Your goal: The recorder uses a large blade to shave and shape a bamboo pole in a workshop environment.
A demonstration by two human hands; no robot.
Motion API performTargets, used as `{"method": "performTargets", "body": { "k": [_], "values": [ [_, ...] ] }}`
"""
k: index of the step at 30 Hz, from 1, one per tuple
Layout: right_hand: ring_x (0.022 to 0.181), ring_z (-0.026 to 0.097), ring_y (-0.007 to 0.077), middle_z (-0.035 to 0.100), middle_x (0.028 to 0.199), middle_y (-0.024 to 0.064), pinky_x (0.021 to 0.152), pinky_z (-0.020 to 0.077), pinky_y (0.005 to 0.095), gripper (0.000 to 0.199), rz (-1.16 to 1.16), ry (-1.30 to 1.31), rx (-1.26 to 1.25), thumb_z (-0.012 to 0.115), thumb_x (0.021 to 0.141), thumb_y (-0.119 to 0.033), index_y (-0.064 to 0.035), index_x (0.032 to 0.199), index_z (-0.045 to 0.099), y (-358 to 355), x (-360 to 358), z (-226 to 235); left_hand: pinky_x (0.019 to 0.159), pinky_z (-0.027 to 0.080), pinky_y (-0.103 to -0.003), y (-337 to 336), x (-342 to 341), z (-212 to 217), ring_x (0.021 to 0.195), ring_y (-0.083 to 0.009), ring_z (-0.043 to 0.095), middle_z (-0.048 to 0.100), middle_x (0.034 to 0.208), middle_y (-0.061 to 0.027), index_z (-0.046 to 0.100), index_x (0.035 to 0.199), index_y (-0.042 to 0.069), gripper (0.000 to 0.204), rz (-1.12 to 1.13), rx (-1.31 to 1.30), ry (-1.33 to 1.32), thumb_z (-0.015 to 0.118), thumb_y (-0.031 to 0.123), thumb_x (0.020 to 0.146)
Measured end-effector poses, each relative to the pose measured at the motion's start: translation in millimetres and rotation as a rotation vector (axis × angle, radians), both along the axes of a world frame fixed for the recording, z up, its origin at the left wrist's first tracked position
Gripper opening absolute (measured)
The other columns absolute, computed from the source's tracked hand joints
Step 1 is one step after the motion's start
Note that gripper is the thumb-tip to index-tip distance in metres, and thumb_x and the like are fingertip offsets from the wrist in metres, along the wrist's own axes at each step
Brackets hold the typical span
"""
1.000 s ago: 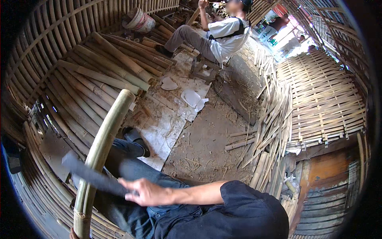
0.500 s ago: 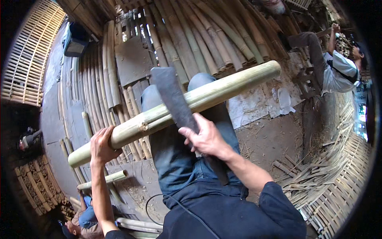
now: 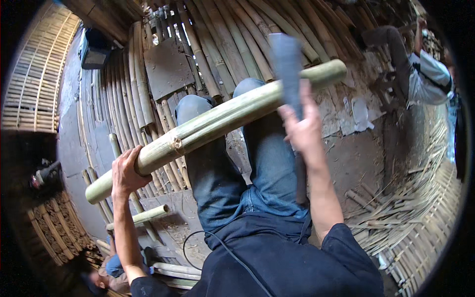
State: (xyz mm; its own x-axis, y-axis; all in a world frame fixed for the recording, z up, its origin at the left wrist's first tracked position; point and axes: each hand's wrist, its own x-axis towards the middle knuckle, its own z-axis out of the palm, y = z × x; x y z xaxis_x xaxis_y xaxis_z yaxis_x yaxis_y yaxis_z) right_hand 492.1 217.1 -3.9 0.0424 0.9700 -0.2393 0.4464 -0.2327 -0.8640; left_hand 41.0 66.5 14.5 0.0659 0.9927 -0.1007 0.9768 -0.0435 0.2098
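A thick pale-green bamboo pole (image 3: 222, 119) lies slantwise across my knees, its right end higher in the view. My left hand (image 3: 127, 171) is wrapped round the pole near its left end, left of a knobby node. In my right hand (image 3: 303, 126) is a broad dark machete (image 3: 287, 64), blurred by motion. Its blade crosses the pole near the right end, and its handle runs down beside my forearm. Whether the blade touches the pole or hovers over it, I cannot tell.
Many bamboo poles (image 3: 232, 49) lie side by side ahead. A flat dark board (image 3: 168, 67) rests on some. Split strips (image 3: 405, 203) are heaped at right. One person (image 3: 425, 84) sits far right, another (image 3: 111, 272) lower left beside a short bamboo piece (image 3: 151, 214). A black cord (image 3: 217, 237) loops near my waist.
My right hand has carried the machete up and to the right, from the pole's middle toward its right end. My left hand keeps its hold on the pole.
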Motion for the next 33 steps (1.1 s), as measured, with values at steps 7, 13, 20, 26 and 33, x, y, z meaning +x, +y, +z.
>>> {"method": "performTargets", "body": {
  "k": [7,13,20,26,33],
  "values": [
    [0.067,0.074,0.0441,0.071,0.073,0.0294,0.069,0.0651,0.0513,0.092,0.676,-0.022,0.156,0.072,0.100,-0.024,-0.0195,0.172,0.015,-63,-70,-19,0.091,0.060,-0.049,-18,-4,-25,0.103,-0.0402,0.073,0.074,0.116,-0.0179,0.066,0.130,0.006,0.081,-0.009,0.070,-0.007,0.091,0.014,0.053],
    [0.069,0.078,0.0320,0.078,0.108,0.0253,0.065,0.0658,0.0424,0.081,0.086,-0.109,0.073,0.070,0.103,-0.026,-0.0214,0.171,0.026,2,20,1,0.097,0.056,-0.050,-54,4,-40,0.107,-0.0371,0.070,0.070,0.119,-0.0149,0.067,0.127,0.007,0.061,0.028,0.508,0.246,0.084,0.007,0.068],
    [0.056,0.069,0.0177,0.075,0.092,0.0130,0.051,0.0615,0.0324,0.079,-0.012,-0.103,-0.105,0.068,0.105,-0.037,-0.0139,0.169,0.030,9,16,26,0.097,0.055,-0.051,-61,33,-56,0.108,-0.0350,0.069,0.068,0.119,-0.0123,0.068,0.127,0.009,0.050,0.088,0.636,0.344,0.075,0.002,0.078],
    [0.057,0.070,0.0383,0.065,0.063,0.0238,0.064,0.0604,0.0506,0.083,0.727,-0.023,0.174,0.064,0.104,-0.020,-0.0087,0.171,0.016,-99,-89,-6,0.098,0.053,-0.051,-57,47,-70,0.109,-0.0344,0.068,0.067,0.118,-0.0125,0.068,0.127,0.011,0.049,0.139,0.593,0.287,0.077,0.006,0.079],
    [0.107,0.077,0.0406,0.063,0.145,0.0280,0.091,0.0624,0.0432,0.078,0.485,-0.015,0.037,0.072,0.100,-0.017,-0.0194,0.169,0.034,-85,-49,15,0.095,0.057,-0.050,-61,19,-58,0.106,-0.0409,0.070,0.073,0.115,-0.0190,0.065,0.126,0.005,0.067,0.196,0.314,0.057,0.090,0.017,0.065]
  ]
}}
